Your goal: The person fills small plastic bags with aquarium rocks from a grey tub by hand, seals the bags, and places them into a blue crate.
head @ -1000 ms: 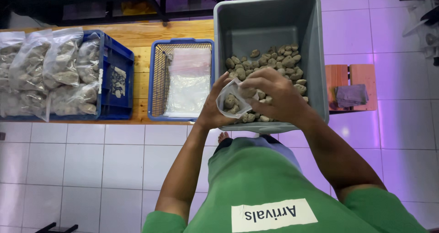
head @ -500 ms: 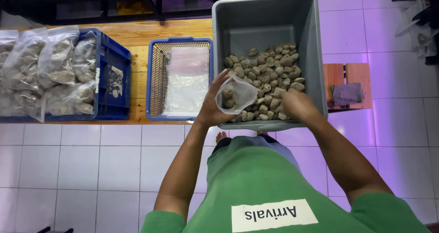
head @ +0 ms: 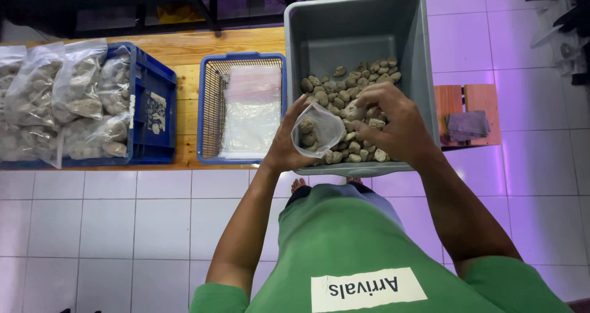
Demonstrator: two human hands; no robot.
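A grey plastic tub (head: pixel 405 24) stands in front of me, its near half filled with several small beige stones (head: pixel 344 89). My left hand (head: pixel 289 147) holds a small clear plastic bag (head: pixel 316 129) open at the tub's near left edge, with a few stones inside it. My right hand (head: pixel 390 125) rests palm down on the pile, fingers curled around stones just right of the bag's mouth.
A blue mesh basket (head: pixel 212 104) with flat clear bags lies left of the tub on a wooden board. Further left a blue crate (head: pixel 150 113) holds several filled bags of stones. A small wooden stool with a grey cloth (head: pixel 467 125) stands right of the tub.
My right hand went from the bag's mouth out to the far right of the pile and has come back onto the stones next to the bag. The left hand kept the bag in place.
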